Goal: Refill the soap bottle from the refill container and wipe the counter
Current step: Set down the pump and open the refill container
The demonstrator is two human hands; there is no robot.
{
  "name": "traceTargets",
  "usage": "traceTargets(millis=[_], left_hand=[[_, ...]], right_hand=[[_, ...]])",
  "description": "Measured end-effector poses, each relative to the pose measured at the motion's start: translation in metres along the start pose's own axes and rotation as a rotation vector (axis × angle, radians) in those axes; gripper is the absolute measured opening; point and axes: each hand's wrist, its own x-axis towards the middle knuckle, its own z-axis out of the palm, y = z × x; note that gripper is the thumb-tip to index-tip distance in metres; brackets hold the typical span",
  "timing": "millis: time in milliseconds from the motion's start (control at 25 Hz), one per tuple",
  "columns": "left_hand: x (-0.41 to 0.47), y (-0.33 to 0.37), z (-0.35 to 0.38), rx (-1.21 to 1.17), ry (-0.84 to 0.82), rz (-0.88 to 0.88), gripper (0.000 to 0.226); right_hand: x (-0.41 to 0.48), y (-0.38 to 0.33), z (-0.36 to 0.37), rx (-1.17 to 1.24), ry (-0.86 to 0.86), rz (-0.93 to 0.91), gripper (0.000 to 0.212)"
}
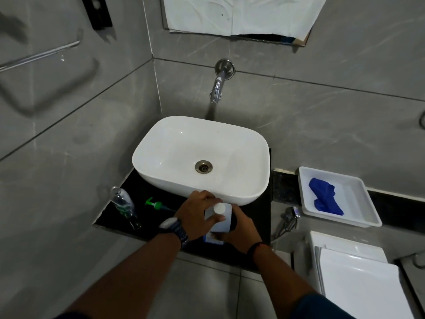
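Note:
A white refill container [222, 223] with a round white cap [219, 208] stands on the black counter [142, 192] in front of the basin. My left hand [195, 215] wraps its upper part, thumb just below the cap. My right hand [239, 231] holds its lower right side. A clear soap bottle [123, 202] with no pump stands at the counter's left end. Its green pump [156, 204] lies on the counter beside it. A blue cloth [324, 196] lies in a white tray [363, 201] to the right.
The white basin [230, 143] fills most of the counter, under a wall tap [217, 86]. A toilet lid [358, 279] sits at lower right, with a hose sprayer [288, 217] on the wall beside it. Grey tiled walls close in on the left and behind.

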Motion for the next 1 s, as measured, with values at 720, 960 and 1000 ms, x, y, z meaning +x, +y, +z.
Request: traceTargets(millis=[720, 960, 1000], left_hand=[[-0.007, 0.008, -0.003, 0.010, 0.187, -0.051, 0.046], [0.005, 0.015, -0.005, -0.012, 0.103, -0.011, 0.053], [0.008, 0.018, -0.003, -0.014, 0.070, 0.020, 0.048]], right_hand=[[0.010, 0.001, 0.003, -0.126, 0.017, 0.119, 0.073], [0.009, 0.006, -0.004, -0.147, 0.016, 0.134, 0.078], [0.009, 0.007, -0.005, -0.154, 0.011, 0.135, 0.080]])
